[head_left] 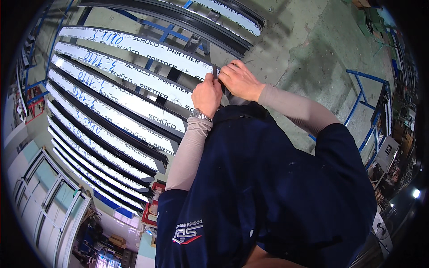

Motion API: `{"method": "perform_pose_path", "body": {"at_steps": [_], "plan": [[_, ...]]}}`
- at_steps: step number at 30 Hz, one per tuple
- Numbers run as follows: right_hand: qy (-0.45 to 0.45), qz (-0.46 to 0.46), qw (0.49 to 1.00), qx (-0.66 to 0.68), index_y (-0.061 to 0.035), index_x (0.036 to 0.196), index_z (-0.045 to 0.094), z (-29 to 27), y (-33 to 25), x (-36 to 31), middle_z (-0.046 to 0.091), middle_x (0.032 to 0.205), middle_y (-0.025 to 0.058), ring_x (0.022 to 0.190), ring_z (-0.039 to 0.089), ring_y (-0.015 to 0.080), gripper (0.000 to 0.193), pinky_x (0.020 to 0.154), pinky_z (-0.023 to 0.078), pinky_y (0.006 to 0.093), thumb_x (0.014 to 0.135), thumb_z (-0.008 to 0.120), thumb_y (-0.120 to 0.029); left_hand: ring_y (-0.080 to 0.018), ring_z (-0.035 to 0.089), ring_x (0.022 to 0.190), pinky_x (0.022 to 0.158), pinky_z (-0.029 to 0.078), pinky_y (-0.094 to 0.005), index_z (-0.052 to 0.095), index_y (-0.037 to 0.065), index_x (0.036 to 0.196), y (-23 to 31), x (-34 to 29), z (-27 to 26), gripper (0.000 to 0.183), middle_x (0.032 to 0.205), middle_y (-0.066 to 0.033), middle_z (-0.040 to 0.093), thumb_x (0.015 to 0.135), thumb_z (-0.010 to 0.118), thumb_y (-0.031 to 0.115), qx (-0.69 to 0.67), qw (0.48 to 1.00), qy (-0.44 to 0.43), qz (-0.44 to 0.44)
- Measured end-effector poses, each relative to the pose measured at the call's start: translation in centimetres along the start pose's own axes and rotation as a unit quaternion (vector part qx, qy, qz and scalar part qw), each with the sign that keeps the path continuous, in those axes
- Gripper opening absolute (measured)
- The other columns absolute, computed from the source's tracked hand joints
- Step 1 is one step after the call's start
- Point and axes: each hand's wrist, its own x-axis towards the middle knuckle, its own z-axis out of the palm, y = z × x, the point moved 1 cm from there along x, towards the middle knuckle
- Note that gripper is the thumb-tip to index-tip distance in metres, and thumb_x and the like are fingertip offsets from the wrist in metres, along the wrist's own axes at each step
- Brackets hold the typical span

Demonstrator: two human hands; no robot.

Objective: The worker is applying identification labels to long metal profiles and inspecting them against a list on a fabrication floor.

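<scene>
You're wearing a matt cloth shirt (286, 187), finely wrinkled cloth sleeves (297, 107) and a shiny metal watch (199, 114). The profiles (138, 78) are showing glossy, plastic-looking film (165, 51); the rack (366, 76) is resembling painted metal, the floor (308, 58) scuffed concrete.

Dark printed lettering repeats along the white profiles (129, 42), left of the left hand (207, 95); blue handwritten figures mark several, farther left. Below the grip, a navy shirt (268, 178) bears a pale, red-edged emblem (187, 234) with lettering.
</scene>
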Motion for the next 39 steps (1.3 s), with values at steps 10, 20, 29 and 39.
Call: {"method": "perform_pose_path", "body": {"at_steps": [10, 20, 29, 39], "plan": [[0.222, 0.189, 0.957, -0.004, -0.0024, 0.1, 0.065, -13.6, 10.1, 12.3, 0.067, 0.082, 0.0103, 0.07, 0.065, 0.0251, 0.015, 0.064, 0.051, 0.0353, 0.1, 0.058, -0.016, -0.049, 0.065, 0.071, 0.065, 0.05, -0.0597, 0.055, 0.004, 0.098, -0.1, -0.7, 0.7, 0.021, 0.074, -0.0255, 0.067, 0.095, 0.055, 0.025, 0.012, 1.0, 0.008, 0.013], [0.3, 0.286, 0.829, 0.376, 0.0008, 0.097, 0.066, -6.5, -3.1, -1.3, 0.069, 0.085, 0.0047, 0.078, 0.064, 0.0118, 0.01, 0.07, 0.052, 0.0294, 0.097, 0.067, -0.009, -0.0155, 0.051, 0.062, 0.076, 0.062, -0.0448, 0.048, 0.006, 0.101, 1.0, -2.6, -2.5, 0.021, 0.084, -0.0078, 0.057, 0.109, 0.041, 0.024, -0.754, 0.631, 0.116, -0.143], [0.125, 0.153, 0.906, 0.374, -0.0038, 0.103, 0.071, -3.0, -9.1, -4.6, 0.066, 0.087, 0.0106, 0.078, 0.065, 0.0263, 0.016, 0.069, 0.052, 0.0356, 0.087, 0.074, -0.007, -0.0101, 0.032, 0.058, 0.049, 0.024, -0.0265, 0.042, 0.011, 0.089, 0.4, -5.4, -2.6, 0.027, 0.073, 0.0024, 0.039, 0.109, 0.041, 0.029, -0.833, 0.489, 0.042, -0.255], [0.138, 0.353, 0.719, 0.583, 0.0037, 0.11, 0.067, 0.8, -9.3, -6.3, 0.072, 0.094, 0.0053, 0.084, 0.067, 0.0105, 0.016, 0.077, 0.053, 0.0257, 0.097, 0.063, -0.006, -0.0108, 0.04, 0.058, 0.053, 0.039, -0.027, 0.047, 0.01, 0.093, -3.1, -6.8, -4.8, 0.022, 0.076, -0.0008, 0.048, 0.106, 0.045, 0.027, -0.747, 0.614, 0.196, -0.164]]}}
